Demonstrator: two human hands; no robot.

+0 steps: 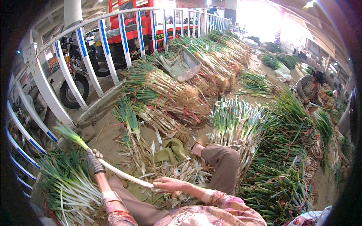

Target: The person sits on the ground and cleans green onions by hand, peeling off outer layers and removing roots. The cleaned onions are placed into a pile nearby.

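Note:
One long green onion (121,173) lies slantwise across my lap, its green top up to the left and its white root end low in the middle. My left hand (94,158), in a dark worn wrap, is closed around it just below the leaves. The fingers of my right hand (169,184) are at the root end; the thumb side touches the stalk, and the grip underneath is hidden. A pile of pale-stemmed green onions (76,195) lies beside my left forearm. Peeled husks (183,172) and an olive cloth (174,151) lie between my legs.
Tied bundles of green onions (167,84) are stacked ahead, with a metal scoop-like tray (188,63) on them. More bundles (277,175) lie at the right, and others (232,121) beyond my knee. A white metal railing (106,50) curves along the left. Another person (306,86) sits at the far right.

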